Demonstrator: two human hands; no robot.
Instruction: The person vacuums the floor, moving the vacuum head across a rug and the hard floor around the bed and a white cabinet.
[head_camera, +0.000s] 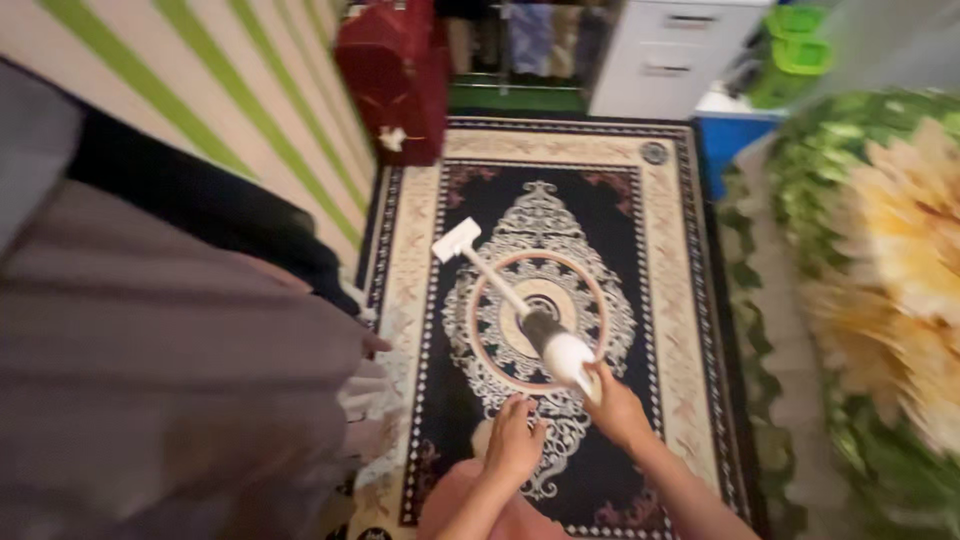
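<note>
1. The white stick vacuum (545, 335) lies at the centre of the frame. Its wand slants from the fat body at lower right up to the flat floor head (456, 240) at upper left, which sits on the carpet.
2. Your right hand (614, 405), just below centre, has its grip closed around the vacuum's rear end.
3. Your left hand (514, 440), lower centre, is near the right hand and apart from the vacuum; its fingers are loosely curled and hold nothing.
4. The patterned rug (660, 300), black and cream with a round medallion, fills the middle of the frame beneath the vacuum.
5. Blurred grey fabric (170, 370) covers the lower left.
6. A green-striped wall (250, 90) runs along the upper left.
7. A red case (395, 70) stands at top centre, at the rug's far corner.
8. A floral bedcover (880, 270) fills the right edge.
9. A white drawer unit (670, 50) stands at upper right.
</note>
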